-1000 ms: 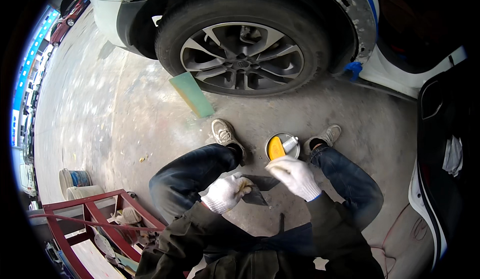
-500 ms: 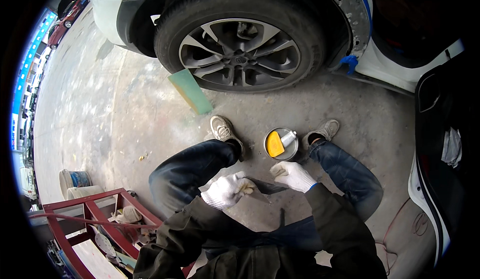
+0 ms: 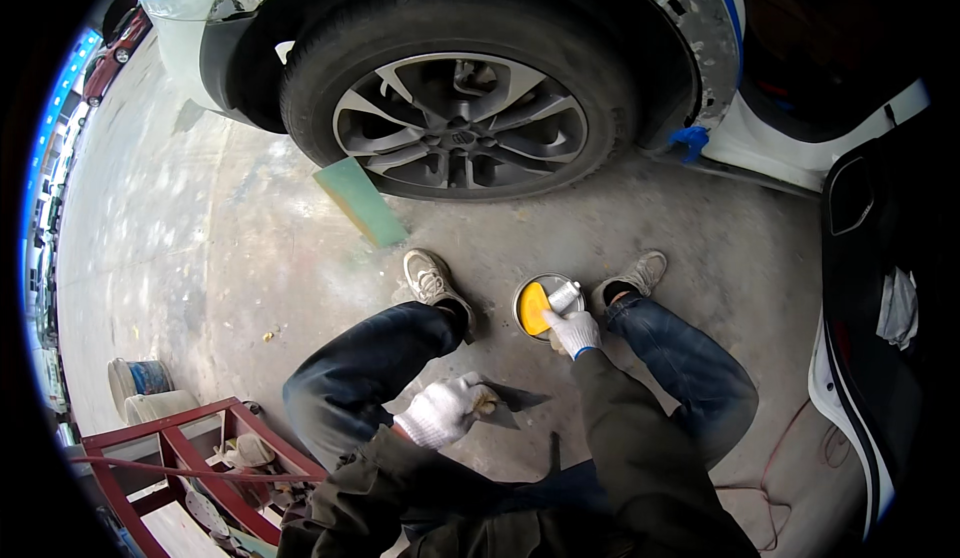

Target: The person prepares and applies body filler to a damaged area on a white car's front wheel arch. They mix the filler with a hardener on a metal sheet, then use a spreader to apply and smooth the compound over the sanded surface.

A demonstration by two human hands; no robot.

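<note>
Left grip [image 3: 440, 410]: clamped on dark scraper blades [image 3: 522, 398], held low between the knees and pointing right
Right grip [image 3: 574, 334]: at the near edge of the round tin [image 3: 548, 279], with thumb against the yellow flat piece [image 3: 534, 308]; whether closed on anything, cannot tell
Round tin: on the floor just ahead of the right grip, between the shoes, topped with yellow flat piece and silver tube [image 3: 565, 298]
Work: judged early, with blades in hand and tin within reach; any fresh coat on the blades too small to tell
Fender [image 3: 710, 18]: well ahead of both grips, mottled and patchy beside the wheel [image 3: 462, 140], apparently unfinished
Floor [image 3: 250, 258]: grey scuffed concrete beneath both grips, with green board [image 3: 360, 201] ahead of the left grip, near the wheel
Room: seemingly a vehicle workshop, with red metal stand [image 3: 190, 473] left of the left grip, open car door [image 3: 860, 288] well right of the right grip
</note>
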